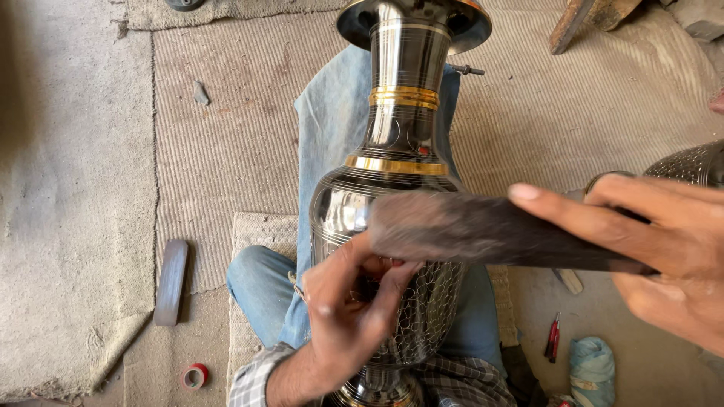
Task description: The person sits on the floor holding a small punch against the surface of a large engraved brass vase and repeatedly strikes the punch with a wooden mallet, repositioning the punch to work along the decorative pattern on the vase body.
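Fingers (pixel 377 283) of your left hand (pixel 343 313) pinch something small I can't make out against the tall black polished metal vase with gold bands (pixel 400 151), which lies across your lap, long axis running away from you, mouth far. Your right hand (pixel 664 249) grips a dark flat wooden mallet (pixel 483 230) crosswise just above the vase's shoulder. Well left on the ribbed mat (pixel 226 136) lie a dark metal bar (pixel 171 281) and a red tape roll (pixel 195 375).

The tall black metal vase with brass bands (pixel 400 188) lies across the blue-jeaned lap (pixel 332 151), neck far. The left hand (pixel 347 309) rests on its near body; the right hand (pixel 664 249) holds a long dark wooden mallet (pixel 483 226) over it. A flat dark metal bar (pixel 171 281) lies left, a red tape roll (pixel 194 375) nearer.
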### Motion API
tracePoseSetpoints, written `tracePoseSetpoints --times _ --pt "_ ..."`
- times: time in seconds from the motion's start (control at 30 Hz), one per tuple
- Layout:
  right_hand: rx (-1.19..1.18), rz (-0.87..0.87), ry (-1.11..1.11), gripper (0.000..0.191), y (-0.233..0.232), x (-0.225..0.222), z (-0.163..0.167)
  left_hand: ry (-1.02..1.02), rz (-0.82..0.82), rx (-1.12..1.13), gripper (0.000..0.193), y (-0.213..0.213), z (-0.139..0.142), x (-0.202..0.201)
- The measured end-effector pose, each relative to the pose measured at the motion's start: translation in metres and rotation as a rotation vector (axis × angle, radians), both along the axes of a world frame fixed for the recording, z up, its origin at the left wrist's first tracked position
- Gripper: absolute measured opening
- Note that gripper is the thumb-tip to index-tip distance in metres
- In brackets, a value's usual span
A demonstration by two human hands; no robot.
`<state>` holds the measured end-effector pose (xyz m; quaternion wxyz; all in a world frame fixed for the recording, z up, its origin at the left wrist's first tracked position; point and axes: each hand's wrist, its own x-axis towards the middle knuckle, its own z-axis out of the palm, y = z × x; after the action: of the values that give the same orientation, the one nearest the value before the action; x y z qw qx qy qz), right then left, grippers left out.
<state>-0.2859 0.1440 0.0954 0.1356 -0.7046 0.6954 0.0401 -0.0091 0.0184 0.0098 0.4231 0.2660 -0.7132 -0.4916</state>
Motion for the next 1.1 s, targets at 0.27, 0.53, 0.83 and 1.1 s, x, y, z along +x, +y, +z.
tracePoseSetpoints --times 0.27,0.53,0.83,1.1 --pt "-0.536 -0.545 -0.283 0.086 0.093 0.031 -0.088 -0.056 -0.615 -0.234 0.038 -0.052 0.026 -0.021" --pt "-0.900 -0.855 -0.857 0.042 0.149 0.076 -0.146 -0.209 -1.105 -0.336 0.045 -0.082 0.026 -0.051" --pt "-0.826 -0.572 -0.739 0.034 0.138 0.029 -0.147 -0.184 -0.987 -0.361 0.053 -0.077 0.029 -0.039" --pt "-0.329 -0.533 -0.497 0.059 0.058 0.003 -0.057 -0.172 -0.409 -0.246 0.032 -0.038 0.033 -0.008"
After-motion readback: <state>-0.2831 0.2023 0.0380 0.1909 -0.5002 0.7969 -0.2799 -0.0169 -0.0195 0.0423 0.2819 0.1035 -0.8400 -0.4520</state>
